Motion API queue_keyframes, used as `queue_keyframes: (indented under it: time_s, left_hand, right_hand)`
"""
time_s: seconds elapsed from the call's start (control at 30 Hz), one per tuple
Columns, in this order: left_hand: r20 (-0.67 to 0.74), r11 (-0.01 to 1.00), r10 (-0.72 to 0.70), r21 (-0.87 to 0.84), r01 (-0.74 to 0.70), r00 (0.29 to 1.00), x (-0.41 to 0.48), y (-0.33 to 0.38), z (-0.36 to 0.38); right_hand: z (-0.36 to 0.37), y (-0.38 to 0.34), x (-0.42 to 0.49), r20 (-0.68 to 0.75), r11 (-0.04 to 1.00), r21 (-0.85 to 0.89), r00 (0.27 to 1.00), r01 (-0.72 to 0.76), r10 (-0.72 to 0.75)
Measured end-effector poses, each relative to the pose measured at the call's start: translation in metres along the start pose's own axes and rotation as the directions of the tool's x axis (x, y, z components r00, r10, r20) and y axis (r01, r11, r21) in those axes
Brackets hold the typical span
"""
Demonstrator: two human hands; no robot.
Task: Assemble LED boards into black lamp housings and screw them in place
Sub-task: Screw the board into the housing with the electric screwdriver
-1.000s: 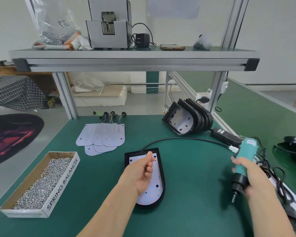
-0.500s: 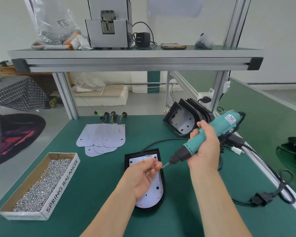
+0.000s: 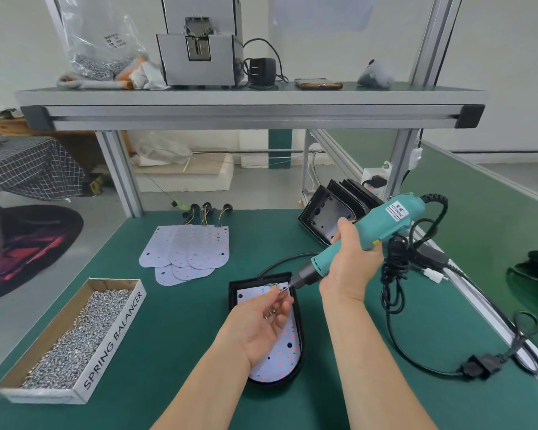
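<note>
A black lamp housing (image 3: 300, 366) lies flat on the green table with a white LED board (image 3: 284, 349) inside it. Over the board hovers my left hand (image 3: 261, 324), palm up, pinching a small screw (image 3: 282, 290) at its fingertips, with a couple more screws in the palm. My right hand (image 3: 350, 262) grips a teal electric screwdriver (image 3: 370, 232), angled down to the left. Its bit tip touches the pinched screw. Several spare LED boards (image 3: 188, 254) lie fanned out at the back, and several empty housings (image 3: 333, 215) lean stacked at the back right.
A cardboard tray (image 3: 112, 339) full of screws sits at the front left. The screwdriver's black cable (image 3: 395, 321) loops over the table's right side to a plug (image 3: 480, 366). A metal shelf (image 3: 252, 103) spans overhead with a machine, a bag and a phone.
My right hand carried the screwdriver from the table's right side over to my left hand. The bit tip now meets the screw, which my left fingers have raised slightly.
</note>
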State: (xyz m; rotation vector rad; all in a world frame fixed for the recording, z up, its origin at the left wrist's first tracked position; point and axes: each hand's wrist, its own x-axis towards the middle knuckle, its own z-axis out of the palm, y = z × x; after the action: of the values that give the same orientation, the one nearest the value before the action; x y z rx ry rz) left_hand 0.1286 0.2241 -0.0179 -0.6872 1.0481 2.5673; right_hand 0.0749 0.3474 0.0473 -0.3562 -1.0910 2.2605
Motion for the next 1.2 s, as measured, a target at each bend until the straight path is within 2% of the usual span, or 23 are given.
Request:
queue_keyframes:
  time_s: [0.67, 1.2]
  left_hand:
    - [-0.028, 1.0, 0.019, 0.023, -0.018, 0.999, -0.001, 0.0, 0.005]
    - [-0.034, 0.998, 0.056, 0.008, -0.056, 0.998, -0.004, -0.002, 0.008]
  right_hand:
    - [-0.004, 0.005, 0.003, -0.019, 0.999, 0.012, 0.999, -0.039, 0.039]
    - [-0.006, 0.012, 0.004, -0.045, 1.0, -0.031, 0.999, 0.006, -0.007]
